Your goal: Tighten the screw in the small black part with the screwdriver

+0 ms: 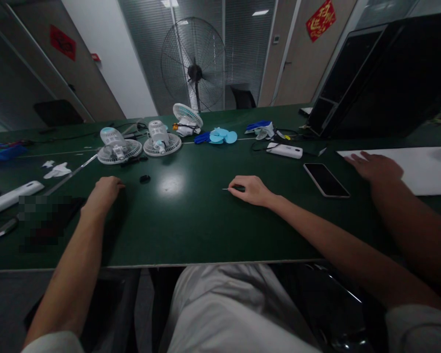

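My left hand [105, 193] rests on the green tabletop [183, 225] at the left, its fingers curled in. Whatever it may hold is hidden behind the knuckles. A small black part [144, 179] lies just right of it, apart from the fingers. Near the middle of the table, my right hand [252, 190] is closed around a small screwdriver [238, 188]. Its thin metal shaft points left, out past the fingertips, low over the tabletop. Part of its dark handle shows between thumb and fingers.
Small white fans [162, 145] and blue fan blades [222, 136] lie towards the back. A white power strip [284, 150] and a phone [326, 180] are at right. Another person's hand [377, 167] touches a white board [426, 169]. A black monitor [389, 78] stands beyond.
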Demonstrator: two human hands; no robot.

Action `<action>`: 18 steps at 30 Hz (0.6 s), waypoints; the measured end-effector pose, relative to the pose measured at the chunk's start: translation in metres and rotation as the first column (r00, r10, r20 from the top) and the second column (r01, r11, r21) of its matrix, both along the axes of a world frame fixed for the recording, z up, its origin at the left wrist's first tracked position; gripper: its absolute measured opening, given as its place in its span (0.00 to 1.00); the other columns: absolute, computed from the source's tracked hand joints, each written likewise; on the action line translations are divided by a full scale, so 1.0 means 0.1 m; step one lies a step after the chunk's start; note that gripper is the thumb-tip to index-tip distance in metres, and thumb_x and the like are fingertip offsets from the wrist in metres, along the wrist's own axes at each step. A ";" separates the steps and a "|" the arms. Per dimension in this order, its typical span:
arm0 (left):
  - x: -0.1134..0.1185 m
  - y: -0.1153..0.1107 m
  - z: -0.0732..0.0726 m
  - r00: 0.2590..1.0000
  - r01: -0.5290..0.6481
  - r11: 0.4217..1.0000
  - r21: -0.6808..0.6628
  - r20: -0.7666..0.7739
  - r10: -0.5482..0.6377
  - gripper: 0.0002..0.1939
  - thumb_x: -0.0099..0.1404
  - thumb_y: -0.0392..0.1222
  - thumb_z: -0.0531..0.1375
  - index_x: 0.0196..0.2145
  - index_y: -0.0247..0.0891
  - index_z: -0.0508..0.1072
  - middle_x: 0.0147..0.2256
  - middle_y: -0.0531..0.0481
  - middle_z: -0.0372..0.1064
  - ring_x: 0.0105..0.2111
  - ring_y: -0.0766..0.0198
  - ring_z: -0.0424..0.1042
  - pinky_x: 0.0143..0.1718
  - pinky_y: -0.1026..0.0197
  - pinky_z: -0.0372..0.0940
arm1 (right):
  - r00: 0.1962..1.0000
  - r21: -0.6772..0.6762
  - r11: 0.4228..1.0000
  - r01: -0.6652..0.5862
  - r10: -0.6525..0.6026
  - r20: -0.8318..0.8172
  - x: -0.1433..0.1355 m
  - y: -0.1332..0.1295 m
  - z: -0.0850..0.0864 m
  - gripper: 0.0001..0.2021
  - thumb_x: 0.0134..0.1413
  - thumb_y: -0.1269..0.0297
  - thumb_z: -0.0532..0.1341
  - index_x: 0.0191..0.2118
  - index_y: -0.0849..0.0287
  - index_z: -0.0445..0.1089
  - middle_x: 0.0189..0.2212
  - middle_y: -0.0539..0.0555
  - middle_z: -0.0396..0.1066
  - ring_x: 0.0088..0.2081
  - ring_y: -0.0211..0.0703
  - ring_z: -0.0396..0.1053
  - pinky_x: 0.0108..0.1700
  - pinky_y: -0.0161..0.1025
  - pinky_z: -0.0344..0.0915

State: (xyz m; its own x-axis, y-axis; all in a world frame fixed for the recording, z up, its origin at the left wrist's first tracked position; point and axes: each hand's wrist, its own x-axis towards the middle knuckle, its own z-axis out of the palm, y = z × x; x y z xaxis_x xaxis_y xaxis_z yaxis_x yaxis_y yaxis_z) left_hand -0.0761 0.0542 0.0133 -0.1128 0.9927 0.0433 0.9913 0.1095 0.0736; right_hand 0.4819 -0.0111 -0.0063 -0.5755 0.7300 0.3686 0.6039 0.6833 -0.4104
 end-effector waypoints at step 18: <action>0.08 -0.07 0.06 0.994 0.025 0.998 -0.050 -0.103 -0.030 0.19 0.70 0.35 0.55 0.55 0.33 0.77 0.50 0.34 0.75 0.51 0.45 0.73 0.54 0.49 0.67 | 1.000 -0.010 1.000 -0.004 0.004 -0.006 0.01 0.03 -0.03 0.10 0.69 0.59 0.62 0.46 0.56 0.77 0.42 0.54 0.78 0.39 0.45 0.75 0.41 0.41 0.68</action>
